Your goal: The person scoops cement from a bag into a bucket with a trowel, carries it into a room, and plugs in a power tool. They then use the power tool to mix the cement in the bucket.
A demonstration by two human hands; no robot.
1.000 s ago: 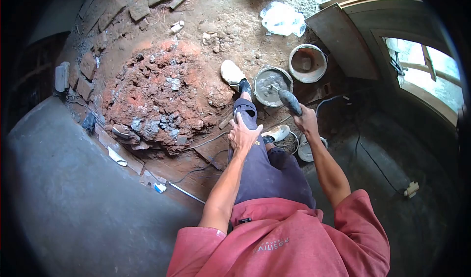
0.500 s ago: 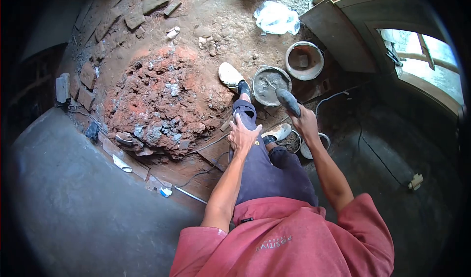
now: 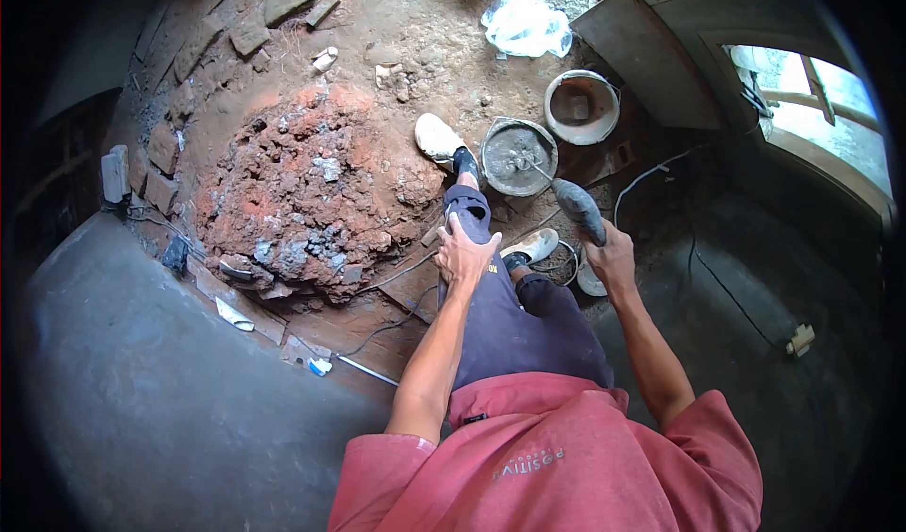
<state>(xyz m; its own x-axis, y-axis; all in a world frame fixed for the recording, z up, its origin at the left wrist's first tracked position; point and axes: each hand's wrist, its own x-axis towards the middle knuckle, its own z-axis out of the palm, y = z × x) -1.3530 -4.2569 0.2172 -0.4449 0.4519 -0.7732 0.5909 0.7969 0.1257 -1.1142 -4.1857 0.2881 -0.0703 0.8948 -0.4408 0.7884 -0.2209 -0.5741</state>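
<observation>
My right hand is wrapped round the rear of what looks like a power drill, its dark body caked in grey. From its front a thin metal rod slants into wet grey mortar in a round bucket. The rod's lower end is hidden in the mix. My left hand rests on my left knee, fingers spread, holding nothing. My shoes stand close to the bucket, one on its left and the other nearer me.
A second bucket with a block inside stands behind the mortar. To the left rises a heap of reddish rubble. A white plastic bag lies farther off. Cables cross the ground on the right, near a leaning board.
My right hand and the drill have shifted to the right and slightly toward me. The rod now slants lower across the bucket, and the mortar's surface has changed shape. My left hand stays on the knee.
</observation>
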